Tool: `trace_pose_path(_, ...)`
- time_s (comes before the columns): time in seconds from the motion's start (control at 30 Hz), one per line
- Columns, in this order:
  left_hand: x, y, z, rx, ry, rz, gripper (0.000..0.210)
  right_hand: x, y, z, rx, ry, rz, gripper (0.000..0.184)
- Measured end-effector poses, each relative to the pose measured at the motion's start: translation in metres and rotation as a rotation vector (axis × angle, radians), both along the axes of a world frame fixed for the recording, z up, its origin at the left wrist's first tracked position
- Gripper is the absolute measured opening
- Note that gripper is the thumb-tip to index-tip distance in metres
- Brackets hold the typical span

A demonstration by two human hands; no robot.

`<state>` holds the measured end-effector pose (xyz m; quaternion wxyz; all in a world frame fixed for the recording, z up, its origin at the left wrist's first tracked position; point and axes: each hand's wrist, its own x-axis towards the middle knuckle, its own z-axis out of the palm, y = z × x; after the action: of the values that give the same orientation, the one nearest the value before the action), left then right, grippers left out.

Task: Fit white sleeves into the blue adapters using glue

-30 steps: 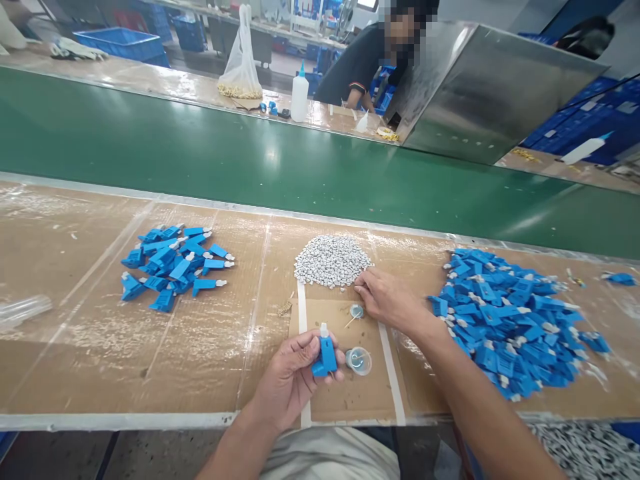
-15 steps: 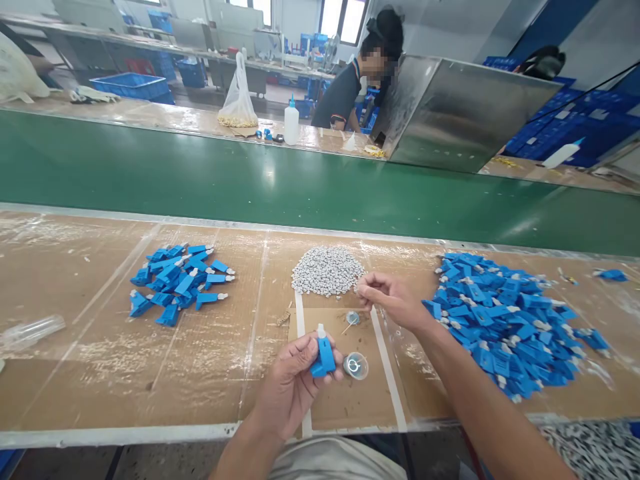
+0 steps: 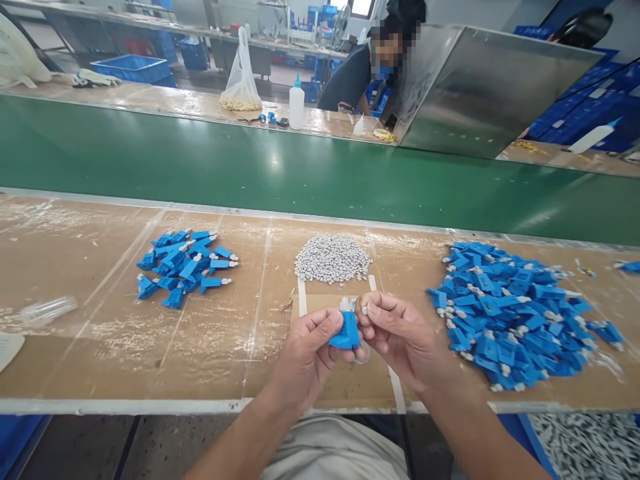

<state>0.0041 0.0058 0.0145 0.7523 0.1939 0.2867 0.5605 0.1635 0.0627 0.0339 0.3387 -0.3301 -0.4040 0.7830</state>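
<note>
At the left of the frame, a clear plastic tube [image 3: 49,311] lies on the brown-covered counter [image 3: 200,360]. Right of it, a small cluster of blue plastic parts [image 3: 187,263] with pale tips sits left of centre, probably set well apart from the other heap so that the two do not mix.

Low in the middle, the left hand [image 3: 313,347] has its grip closed on one blue part [image 3: 345,331], thumb on the near face and fingers behind. The part sits at the fingertips, its whitish tip [image 3: 347,305] upward, presumably so that this end stays uncovered and within reach of the other hand. Above the hands spreads a mound of grey-white pellets [image 3: 333,258] (pebble-like, too small to make out singly), likely placed centrally so that either hand can reach it.

Just right of the blue part, the right hand [image 3: 403,330] keeps a narrow pinch on what looks like a small pale piece [image 3: 365,310], near the whitish tip; whether they touch, I cannot tell. A clear cup [image 3: 362,355] is mostly hidden behind the fingers. At the right, a far larger heap of blue parts [image 3: 515,320] spreads beside the right forearm.
</note>
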Motion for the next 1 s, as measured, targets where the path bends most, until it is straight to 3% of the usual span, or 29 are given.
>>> trace_pose_path(0.13,-0.001,-0.001,0.0,-0.076,-0.064,-0.017,0.029,0.004,-0.002,-0.002,0.21,-0.097,-0.037,0.022)
trace_pose_path(0.3,-0.002,0.0,0.006,-0.258,-0.206,-0.142,0.025,0.016,0.002,0.002,0.914,-0.336,-0.053,0.01)
trace_pose_path(0.4,-0.003,-0.001,0.009,-0.342,-0.233,-0.174,0.022,0.022,0.007,0.006,1.154,-0.392,0.008,0.014)
trace_pose_path(0.77,-0.001,-0.003,0.008,-0.403,-0.269,-0.195,0.023,0.029,0.012,0.01,1.344,-0.429,0.136,0.021)
trace_pose_path(1.0,-0.005,-0.002,0.003,-0.455,-0.32,-0.268,0.017,0.032,0.015,0.022,1.404,-0.479,0.258,0.022)
